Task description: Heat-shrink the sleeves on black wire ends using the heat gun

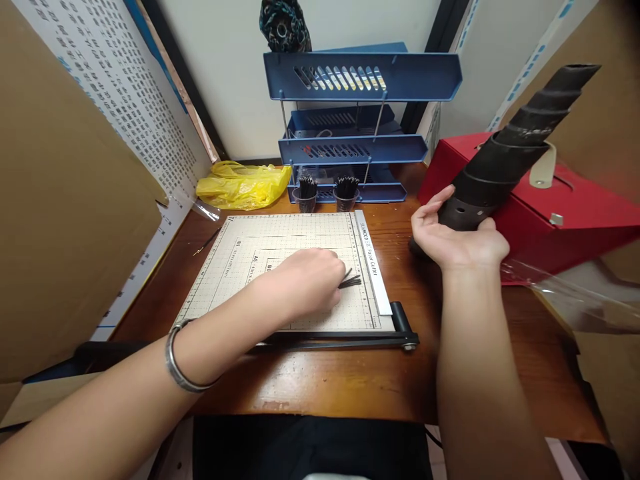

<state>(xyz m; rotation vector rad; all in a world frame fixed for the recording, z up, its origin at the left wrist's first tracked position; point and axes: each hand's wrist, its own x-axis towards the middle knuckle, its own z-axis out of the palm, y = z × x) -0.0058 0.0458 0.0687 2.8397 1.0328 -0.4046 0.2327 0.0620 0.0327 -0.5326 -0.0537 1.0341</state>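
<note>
Left hand [314, 283], head view: fingers curled closed on thin black strips [353, 281], held low over the paper cutter [285, 233]; only the strip ends show to me, so I can't count them. Right hand [460, 243] is cupped around the base of a black stepped tube [493, 167], tilted before the red box [595, 203]; I can't see most fingers behind it. Box runs off the right edge. Forearm hides part of the cutter's board.

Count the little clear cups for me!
2. One cup is nearer the yellow bag; the other cup is right of it. Both stand before the blue rack.
</note>
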